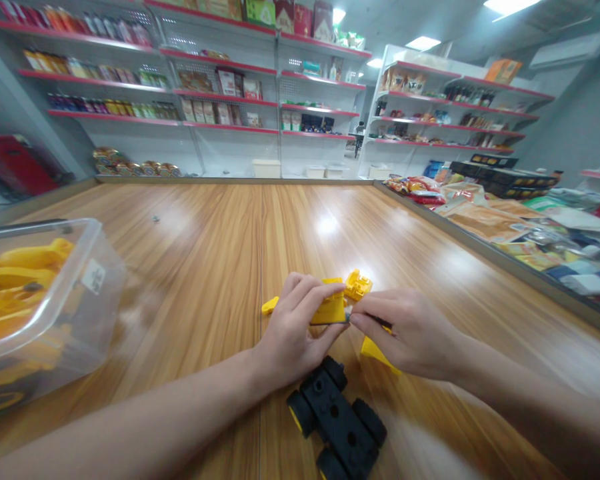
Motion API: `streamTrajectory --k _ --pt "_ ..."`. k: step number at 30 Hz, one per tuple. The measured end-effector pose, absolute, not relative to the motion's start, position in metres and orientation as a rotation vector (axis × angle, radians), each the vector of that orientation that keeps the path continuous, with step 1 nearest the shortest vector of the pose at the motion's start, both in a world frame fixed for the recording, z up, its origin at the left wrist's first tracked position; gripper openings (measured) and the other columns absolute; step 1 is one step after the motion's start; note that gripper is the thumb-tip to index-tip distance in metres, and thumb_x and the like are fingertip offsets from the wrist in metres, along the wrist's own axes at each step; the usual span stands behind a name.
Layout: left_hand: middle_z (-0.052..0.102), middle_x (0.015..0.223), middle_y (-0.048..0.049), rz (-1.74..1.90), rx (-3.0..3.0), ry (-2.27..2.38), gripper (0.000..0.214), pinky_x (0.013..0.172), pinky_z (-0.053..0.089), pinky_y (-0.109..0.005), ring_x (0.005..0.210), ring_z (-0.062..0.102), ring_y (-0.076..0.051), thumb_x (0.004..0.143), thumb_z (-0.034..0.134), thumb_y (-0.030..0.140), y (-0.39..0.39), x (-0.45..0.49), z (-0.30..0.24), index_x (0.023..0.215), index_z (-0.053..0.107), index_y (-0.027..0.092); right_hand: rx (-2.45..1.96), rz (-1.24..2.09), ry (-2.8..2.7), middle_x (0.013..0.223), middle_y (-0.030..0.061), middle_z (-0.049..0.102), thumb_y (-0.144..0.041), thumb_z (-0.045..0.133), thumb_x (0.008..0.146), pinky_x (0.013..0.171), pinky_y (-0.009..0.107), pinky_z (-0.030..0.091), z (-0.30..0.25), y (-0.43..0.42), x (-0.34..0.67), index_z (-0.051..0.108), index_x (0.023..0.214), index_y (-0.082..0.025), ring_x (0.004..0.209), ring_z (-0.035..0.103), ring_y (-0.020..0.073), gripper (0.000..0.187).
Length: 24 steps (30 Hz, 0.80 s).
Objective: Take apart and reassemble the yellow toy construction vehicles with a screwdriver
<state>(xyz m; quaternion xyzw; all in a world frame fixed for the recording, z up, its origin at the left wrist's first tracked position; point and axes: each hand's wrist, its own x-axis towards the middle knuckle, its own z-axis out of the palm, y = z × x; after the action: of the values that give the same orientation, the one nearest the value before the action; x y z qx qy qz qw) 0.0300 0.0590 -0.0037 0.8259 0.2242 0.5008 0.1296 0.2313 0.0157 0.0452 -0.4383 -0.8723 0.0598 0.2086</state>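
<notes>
My left hand (pixel 300 320) grips a yellow plastic toy part (pixel 331 310) between thumb and fingers, its flat face turned toward me. At that part's right end, the thumb and forefinger of my right hand (pixel 405 327) pinch together on something small and greyish, too small to name. Behind them lies a yellow toy piece with cut-outs (pixel 359 285). Another flat yellow piece (pixel 377 353) rests on the table, partly under my right hand. A yellow tip (pixel 269 305) shows left of my left hand. Nearest me is a black toy vehicle chassis (pixel 337 423) with thick wheels.
A clear plastic bin (pixel 107 293) of yellow toy parts stands on the wooden table (pixel 205 267) at left. One tiny grey piece (pixel 155 219) lies farther back. Packaged goods (pixel 500 220) line the right side beyond the table's raised edge, and stocked shelves (pixel 230 97) stand behind.
</notes>
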Motion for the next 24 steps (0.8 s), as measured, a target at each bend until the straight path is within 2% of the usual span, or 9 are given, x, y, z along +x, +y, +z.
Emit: streamTrajectory --k 8,13,16,18,21,24 --pt "0.065 0.101 -0.0078 1.439 2.443 0.668 0.04 0.082 0.045 -0.039 0.091 0.052 -0.023 0.083 0.07 0.021 0.0572 0.0293 -0.0008 0.122 0.058 0.021 -1.333 0.298 -2.354 0.058 -0.0032 0.051 -0.022 0.05 0.095 0.055 0.024 0.032 0.046 0.0141 0.2287 0.055 0.066 -0.017 0.054 0.046 0.0091 0.03" --pt "0.064 0.104 -0.0084 1.47 2.363 0.703 0.043 0.085 0.047 -0.041 0.096 0.055 -0.024 0.083 0.071 0.024 0.059 0.0295 -0.0034 0.123 0.058 0.021 -1.324 0.335 -2.316 0.057 -0.003 0.052 -0.024 0.049 0.097 0.051 0.023 0.033 0.0502 0.013 0.2297 0.057 0.068 -0.017 0.052 0.047 0.0092 0.031" --pt "0.061 0.108 -0.0079 1.5 2.122 0.842 0.05 0.088 0.049 -0.039 0.099 0.057 -0.023 0.081 0.074 0.029 0.0618 0.0311 -0.0079 0.126 0.054 0.023 -1.307 0.187 -2.238 0.066 -0.0003 0.059 -0.023 0.048 0.098 0.055 0.024 0.039 0.0498 0.0152 0.2311 0.061 0.082 -0.017 0.058 0.053 0.0113 0.023" --pt "0.058 0.109 -0.0067 1.501 1.922 0.844 0.056 0.087 0.051 -0.037 0.097 0.06 -0.02 0.083 0.072 0.031 0.0633 0.033 -0.0103 0.133 0.048 0.025 -1.228 0.06 -2.226 0.084 0.004 0.065 -0.02 0.047 0.098 0.065 0.027 0.045 0.0484 0.0175 0.2318 0.063 0.1 -0.016 0.073 0.06 0.0148 0.016" --pt "0.057 0.108 -0.0048 1.471 1.686 0.649 0.053 0.08 0.056 -0.032 0.093 0.064 -0.017 0.09 0.064 0.032 0.0637 0.0356 -0.0099 0.137 0.041 0.028 -1.129 -0.088 -2.239 0.109 0.0092 0.062 -0.02 0.05 0.097 0.073 0.031 0.051 0.0462 0.0191 0.2318 0.057 0.121 -0.018 0.09 0.063 0.0187 0.025" --pt "0.061 0.107 -0.0044 1.391 1.562 0.515 0.035 0.07 0.059 -0.026 0.087 0.068 -0.015 0.093 0.058 0.031 0.0626 0.0363 -0.0056 0.126 0.048 0.026 -1.121 -0.174 -2.24 0.118 0.0115 0.054 -0.027 0.059 0.094 0.067 0.03 0.054 0.045 0.0171 0.2311 0.052 0.129 -0.021 0.082 0.064 0.0166 0.036"
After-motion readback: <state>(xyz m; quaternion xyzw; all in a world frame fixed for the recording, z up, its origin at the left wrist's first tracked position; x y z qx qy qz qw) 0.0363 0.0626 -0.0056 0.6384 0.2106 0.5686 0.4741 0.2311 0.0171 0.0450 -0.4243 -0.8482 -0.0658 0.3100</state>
